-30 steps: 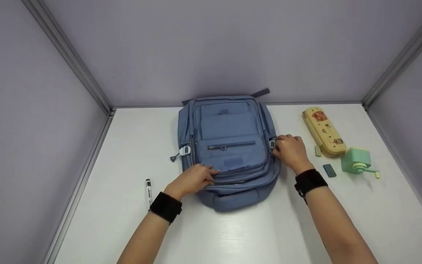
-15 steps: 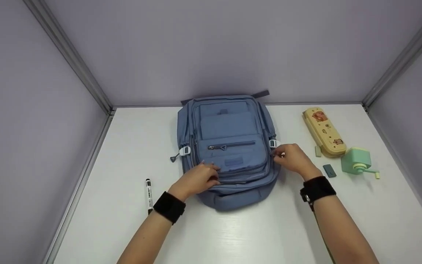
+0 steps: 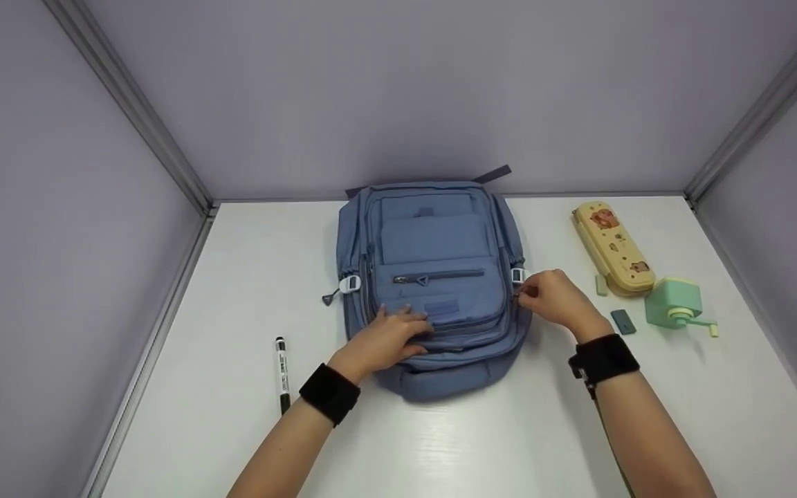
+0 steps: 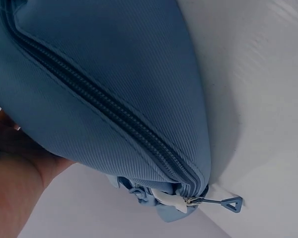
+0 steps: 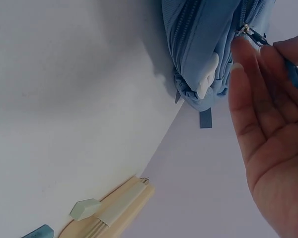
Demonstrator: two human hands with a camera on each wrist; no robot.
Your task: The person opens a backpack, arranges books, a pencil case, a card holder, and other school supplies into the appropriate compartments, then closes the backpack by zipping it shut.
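A blue backpack [image 3: 434,238] lies front side up at the middle of the table. My left hand [image 3: 386,340] rests on its lower front with the fingers spread; part of that hand [image 4: 15,173] also shows at the left edge of the left wrist view. At the bag's right side, my right hand [image 3: 563,303] pinches a zipper pull between thumb and forefinger. The blue zipper pull [image 5: 294,74] runs from a metal slider on the bag in the right wrist view. Another zipper pull [image 4: 232,204] hangs loose from the bag's left side, beside a white buckle [image 3: 350,284].
Right of the bag lie a yellow pencil case [image 3: 613,247], a small pale green block [image 3: 601,285], a dark teal block [image 3: 623,321] and a green crank pencil sharpener [image 3: 674,303]. A black-and-white marker [image 3: 283,373] lies at the left. A grey wall [image 3: 433,90] stands behind the table.
My right hand has moved toward me along the bag's side, uncovering more of the white buckle there. My left hand has slid slightly to the right across the front, its fingers more spread.
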